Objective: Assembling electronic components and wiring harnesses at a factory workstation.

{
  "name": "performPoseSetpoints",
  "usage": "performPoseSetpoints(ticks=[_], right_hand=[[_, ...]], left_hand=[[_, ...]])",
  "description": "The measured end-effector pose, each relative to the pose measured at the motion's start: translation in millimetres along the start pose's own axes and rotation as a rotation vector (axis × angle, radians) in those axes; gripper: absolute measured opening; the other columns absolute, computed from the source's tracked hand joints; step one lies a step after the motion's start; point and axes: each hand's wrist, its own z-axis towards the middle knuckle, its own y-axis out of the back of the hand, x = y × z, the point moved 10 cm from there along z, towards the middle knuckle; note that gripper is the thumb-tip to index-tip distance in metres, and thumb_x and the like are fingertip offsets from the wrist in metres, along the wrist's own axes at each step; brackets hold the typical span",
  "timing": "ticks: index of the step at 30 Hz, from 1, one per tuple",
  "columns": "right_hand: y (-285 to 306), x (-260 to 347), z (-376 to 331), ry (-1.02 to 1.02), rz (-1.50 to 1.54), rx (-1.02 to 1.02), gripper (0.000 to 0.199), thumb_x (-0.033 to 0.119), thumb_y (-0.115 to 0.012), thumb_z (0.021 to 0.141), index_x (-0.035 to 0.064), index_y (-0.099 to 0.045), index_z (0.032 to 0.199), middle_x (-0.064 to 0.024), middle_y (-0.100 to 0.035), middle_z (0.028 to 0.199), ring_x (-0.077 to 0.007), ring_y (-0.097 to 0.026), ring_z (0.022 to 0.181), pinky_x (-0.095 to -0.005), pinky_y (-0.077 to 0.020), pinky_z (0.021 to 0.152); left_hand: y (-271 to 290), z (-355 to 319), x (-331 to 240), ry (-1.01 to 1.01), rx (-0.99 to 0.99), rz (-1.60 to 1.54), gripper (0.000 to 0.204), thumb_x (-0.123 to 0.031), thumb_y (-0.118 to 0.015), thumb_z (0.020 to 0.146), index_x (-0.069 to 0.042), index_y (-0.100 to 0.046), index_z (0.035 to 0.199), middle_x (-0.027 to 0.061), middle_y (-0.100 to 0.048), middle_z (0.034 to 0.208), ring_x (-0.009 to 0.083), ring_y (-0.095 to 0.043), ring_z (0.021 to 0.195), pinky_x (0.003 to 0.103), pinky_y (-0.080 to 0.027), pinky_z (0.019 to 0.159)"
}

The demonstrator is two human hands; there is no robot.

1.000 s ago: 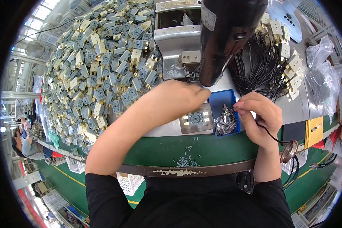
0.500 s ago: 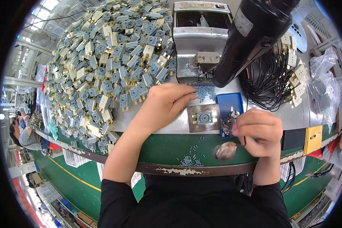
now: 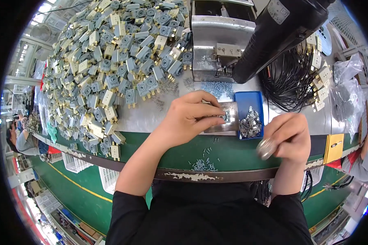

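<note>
Sitting in the metal fixture plate is a small grey-blue socket part, and this plate is the landmark for all the rest. The left hand lies on the plate's left side, fingers narrow, with thumb and forefinger pinched on the part. It seems the part is being seated; I judge it should be pressed flat and square, not tilted, with the fingertips kept low.

Just right of the plate stands a blue tray of small metal clips. Right of and below the tray, the right hand is closed around a roundish silvery object; I cannot tell what it is.

Behind the plate hangs a black power tool. To the far left lies a big heap of grey and cream socket parts.
</note>
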Motion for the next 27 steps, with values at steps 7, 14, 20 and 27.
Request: performPoseSetpoints(ticks=[7,14,20,27], right_hand=[[29.2,-25.6,-8.9,-0.091,0.551,-0.136,0.031,0.012,-0.072,0.095,-0.0007,-0.063,0.121,-0.0073,-0.057,0.102,-0.0101,-0.045,0.063,-0.0210,-0.0341,0.049],[43.1,-24.9,-7.3,0.008,0.568,-0.174,0.033,0.016,-0.063,0.102,-0.0017,-0.061,0.129,-0.0117,-0.062,0.117,-0.0082,-0.046,0.065,-0.0194,-0.0336,0.051],[37.7,-30.8,-8.7,-0.027,0.434,-0.171,0.037,0.016,-0.068,0.098,0.0011,-0.059,0.131,-0.0068,-0.058,0.114,-0.0072,-0.043,0.065,-0.0191,-0.0350,0.051],[11.9,-31.0,0.4,-0.161,0.034,-0.307,0.026,0.002,-0.072,0.092,-0.0042,-0.068,0.116,-0.0128,-0.070,0.105,-0.0084,-0.057,0.064,-0.0191,-0.0421,0.053]], left_hand=[[-10.9,1.4,6.6,-0.038,0.046,-0.020,0.023,-0.004,-0.086,0.075,-0.005,-0.080,0.096,0.0074,-0.070,0.101,0.0157,-0.067,0.078,0.028,-0.052,0.066],[-7.7,0.6,4.8,-0.087,-0.006,0.052,0.024,-0.006,-0.088,0.073,-0.005,-0.080,0.096,0.0068,-0.071,0.097,0.0158,-0.067,0.077,0.028,-0.052,0.065],[-8.6,1.4,6.4,-0.074,0.020,0.030,0.026,-0.007,-0.089,0.072,-0.006,-0.080,0.096,0.0064,-0.072,0.098,0.0122,-0.063,0.072,0.026,-0.050,0.062],[-3.6,2.9,6.0,-0.004,0.021,0.020,0.051,-0.016,-0.095,0.066,-0.004,-0.076,0.111,0.0075,-0.072,0.100,0.0058,-0.052,0.063,0.022,-0.042,0.057]])
